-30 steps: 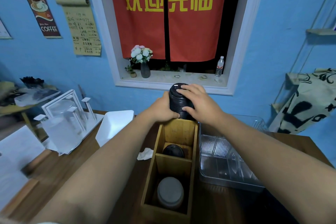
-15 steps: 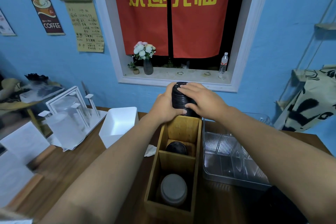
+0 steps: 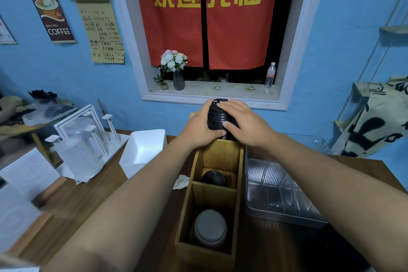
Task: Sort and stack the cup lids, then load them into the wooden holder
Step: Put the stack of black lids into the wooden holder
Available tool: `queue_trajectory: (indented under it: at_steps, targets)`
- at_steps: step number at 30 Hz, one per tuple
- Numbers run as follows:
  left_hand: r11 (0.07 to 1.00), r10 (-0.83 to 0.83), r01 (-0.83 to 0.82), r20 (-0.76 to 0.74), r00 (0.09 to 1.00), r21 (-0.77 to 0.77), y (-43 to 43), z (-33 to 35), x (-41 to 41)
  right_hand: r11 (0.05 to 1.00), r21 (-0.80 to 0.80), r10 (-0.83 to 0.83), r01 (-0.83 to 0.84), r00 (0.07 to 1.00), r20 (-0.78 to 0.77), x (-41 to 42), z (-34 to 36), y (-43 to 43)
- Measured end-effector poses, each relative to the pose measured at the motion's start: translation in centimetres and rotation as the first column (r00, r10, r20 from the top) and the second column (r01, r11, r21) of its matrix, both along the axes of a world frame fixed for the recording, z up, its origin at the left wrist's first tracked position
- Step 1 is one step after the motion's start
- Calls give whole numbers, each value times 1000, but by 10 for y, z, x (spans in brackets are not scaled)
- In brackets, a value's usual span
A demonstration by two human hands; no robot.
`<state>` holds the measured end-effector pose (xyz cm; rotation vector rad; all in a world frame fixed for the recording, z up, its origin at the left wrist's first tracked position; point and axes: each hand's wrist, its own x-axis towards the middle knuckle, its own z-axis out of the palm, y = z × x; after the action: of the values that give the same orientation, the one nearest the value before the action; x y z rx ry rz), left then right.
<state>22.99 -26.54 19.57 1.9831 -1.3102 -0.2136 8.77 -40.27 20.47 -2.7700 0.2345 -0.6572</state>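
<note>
Barely shifting, left hand (image 3: 196,127) and right hand (image 3: 248,127) are still clamping the lid stack (image 3: 216,117) over the far compartment of the holder (image 3: 220,154).

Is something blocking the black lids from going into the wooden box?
Nothing visible. The left hand and right hand grip the black lid stack over the wooden holder's open far end; the black lids inside sit lower.

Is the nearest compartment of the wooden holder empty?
No, a stack of grey lids sits in the nearest compartment of the wooden holder.
</note>
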Motion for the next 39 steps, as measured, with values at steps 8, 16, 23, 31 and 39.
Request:
queue_trajectory:
  at_steps: [8, 16, 23, 31, 39]
  targets:
    - [998, 20, -24, 57, 998, 61, 2, 16, 5, 998, 39, -44, 48, 994, -99, -12, 18, -5]
    - [987, 157, -155, 120, 980, -30, 53, 28, -47, 952, 222, -228, 212, 972, 51, -105, 13, 47]
    - [997, -21, 39, 224, 974, -74, 92, -40, -199, 866, 120, -479, 486, 874, -86, -263, -53, 124]
    - [973, -215, 214, -5, 977, 85, 74, -112, -319, 824, -65, -563, 562, 803, -196, -329, -79, 112]
    - [978, -117, 113, 11, 993, 173, 40, -164, -337, 879, -140, -476, 456, 860, -184, -338, -100, 108]
